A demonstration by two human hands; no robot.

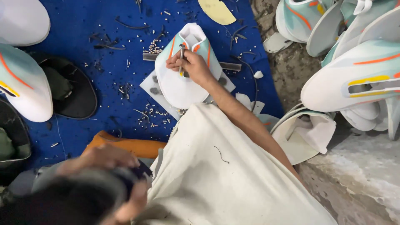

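Blurred at bottom left: left hand (109,160) around a dark object (137,171), kind unclear. Cut off at edges: shoes (354,79), white shoe (21,21).

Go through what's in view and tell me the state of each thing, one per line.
Right hand: closed around a thin metal tool, resting on the shoe upper.
Metal tool: held upright against the upper.
Shoe upper: unfinished, lying flat on the blue mat.
Left hand: blurred, gripping a dark object.
Blue mat: littered with small scraps.
Shoe pile: stacked at the right.
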